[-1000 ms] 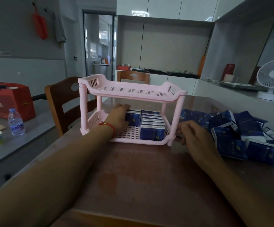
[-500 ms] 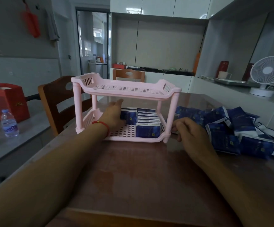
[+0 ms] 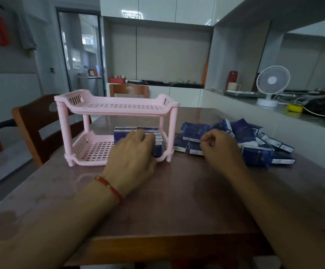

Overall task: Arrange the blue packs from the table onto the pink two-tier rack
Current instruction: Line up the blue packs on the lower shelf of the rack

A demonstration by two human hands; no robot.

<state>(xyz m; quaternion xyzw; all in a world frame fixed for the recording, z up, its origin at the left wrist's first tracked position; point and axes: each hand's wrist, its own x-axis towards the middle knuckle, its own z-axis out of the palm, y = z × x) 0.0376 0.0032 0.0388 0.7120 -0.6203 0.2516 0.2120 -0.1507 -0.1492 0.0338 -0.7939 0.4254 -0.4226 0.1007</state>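
The pink two-tier rack stands on the brown table, left of centre. Its top tier holds nothing. Several blue packs stand in rows on the right side of its lower tier. My left hand reaches in from the front, with its fingers resting against those packs and hiding most of them. A loose pile of blue packs lies on the table right of the rack. My right hand hovers at the pile's near left edge with its fingers curled. Whether it holds a pack is hidden.
A wooden chair stands at the table's left side and another chair behind the rack. A grey counter with a white fan and cables runs along the right.
My left hand has moved from the left of the lower-tier packs to their front. My right hand has left the rack's front right post and shifted right to the pile.
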